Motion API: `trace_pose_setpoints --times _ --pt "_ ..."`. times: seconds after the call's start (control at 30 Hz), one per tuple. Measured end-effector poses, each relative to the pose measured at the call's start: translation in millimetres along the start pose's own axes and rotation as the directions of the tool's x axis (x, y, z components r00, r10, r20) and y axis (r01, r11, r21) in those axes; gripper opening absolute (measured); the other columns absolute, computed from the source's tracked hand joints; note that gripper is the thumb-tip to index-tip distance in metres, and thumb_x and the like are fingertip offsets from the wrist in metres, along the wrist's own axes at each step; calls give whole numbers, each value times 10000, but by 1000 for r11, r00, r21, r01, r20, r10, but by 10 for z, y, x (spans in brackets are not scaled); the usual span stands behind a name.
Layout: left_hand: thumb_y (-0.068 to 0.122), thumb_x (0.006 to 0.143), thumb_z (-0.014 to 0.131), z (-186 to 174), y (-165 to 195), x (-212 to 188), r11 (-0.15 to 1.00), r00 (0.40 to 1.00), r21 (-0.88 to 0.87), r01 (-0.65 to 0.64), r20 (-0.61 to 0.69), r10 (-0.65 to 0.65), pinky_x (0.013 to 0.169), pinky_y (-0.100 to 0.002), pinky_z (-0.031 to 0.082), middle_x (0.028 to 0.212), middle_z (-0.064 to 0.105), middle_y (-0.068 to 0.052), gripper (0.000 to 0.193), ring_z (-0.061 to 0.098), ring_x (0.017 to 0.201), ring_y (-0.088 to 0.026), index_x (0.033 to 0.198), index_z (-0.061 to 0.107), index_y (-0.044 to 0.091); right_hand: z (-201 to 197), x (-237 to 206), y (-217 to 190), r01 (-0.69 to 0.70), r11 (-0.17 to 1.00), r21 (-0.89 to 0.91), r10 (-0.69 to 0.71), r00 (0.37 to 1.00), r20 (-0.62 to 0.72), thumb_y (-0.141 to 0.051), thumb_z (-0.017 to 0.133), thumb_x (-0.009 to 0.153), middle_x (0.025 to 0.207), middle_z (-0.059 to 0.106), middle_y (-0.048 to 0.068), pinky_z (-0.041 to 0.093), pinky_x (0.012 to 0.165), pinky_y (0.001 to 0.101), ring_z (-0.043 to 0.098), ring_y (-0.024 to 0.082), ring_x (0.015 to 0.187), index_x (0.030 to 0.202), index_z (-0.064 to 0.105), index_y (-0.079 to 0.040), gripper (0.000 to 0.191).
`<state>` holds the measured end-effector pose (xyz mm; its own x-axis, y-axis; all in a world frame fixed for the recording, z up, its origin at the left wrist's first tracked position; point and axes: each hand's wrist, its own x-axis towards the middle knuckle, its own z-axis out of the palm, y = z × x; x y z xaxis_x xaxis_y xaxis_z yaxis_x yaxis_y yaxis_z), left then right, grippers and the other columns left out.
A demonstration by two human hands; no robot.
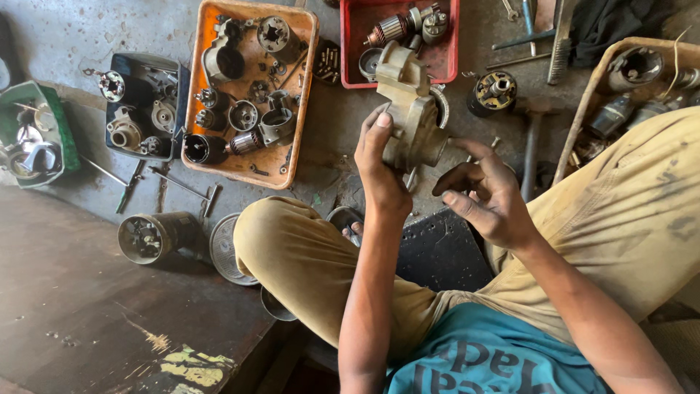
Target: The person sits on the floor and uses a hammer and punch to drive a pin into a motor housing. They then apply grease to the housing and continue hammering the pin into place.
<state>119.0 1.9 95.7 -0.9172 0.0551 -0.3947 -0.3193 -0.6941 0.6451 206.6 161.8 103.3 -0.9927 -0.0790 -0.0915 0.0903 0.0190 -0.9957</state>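
Note:
I hold a grimy tan metal motor housing (408,109) upright over my lap. My left hand (379,164) grips its left side, fingers wrapped behind the casting. My right hand (485,193) is beside its lower right, fingers half curled, thumb and forefinger touching the housing's base near a small pin. The housing partly hides the red tray (352,44) behind it.
An orange tray (292,157) of motor parts lies left of the housing, a dark blue tray (142,62) and a green tub (55,124) further left. A cylindrical motor shell (153,237), T-wrenches (182,186), a hammer (532,138) and a wooden tray (583,117) lie around my khaki-clad knees.

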Motion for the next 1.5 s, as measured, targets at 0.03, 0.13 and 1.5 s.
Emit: trace_pose_setpoints --times 0.03,0.13,1.5 --pt "363 937 648 6 -4 4 1000 1000 10 0 -13 0 875 -347 517 1131 633 -89 478 618 1029 -201 1279 623 31 -3 6 -6 8 1000 -28 -8 1000 -4 -180 686 907 994 719 80 520 779 245 656 110 909 1494 427 -29 659" --pt "364 932 650 25 -5 3 1000 1000 -4 3 -27 -3 882 -342 516 1134 626 -84 478 612 1037 -197 1277 615 35 -4 18 -12 44 993 -112 -44 999 -1 -185 694 911 998 718 71 523 779 247 663 117 927 1426 503 -20 574" --pt "323 883 766 76 -63 6 979 986 164 -124 -90 140 968 -326 486 1179 682 -118 540 622 1096 -180 1286 613 -2 4 37 -47 -141 936 323 76 976 206 -192 779 876 994 755 62 577 809 300 709 142 864 1520 483 -111 714"
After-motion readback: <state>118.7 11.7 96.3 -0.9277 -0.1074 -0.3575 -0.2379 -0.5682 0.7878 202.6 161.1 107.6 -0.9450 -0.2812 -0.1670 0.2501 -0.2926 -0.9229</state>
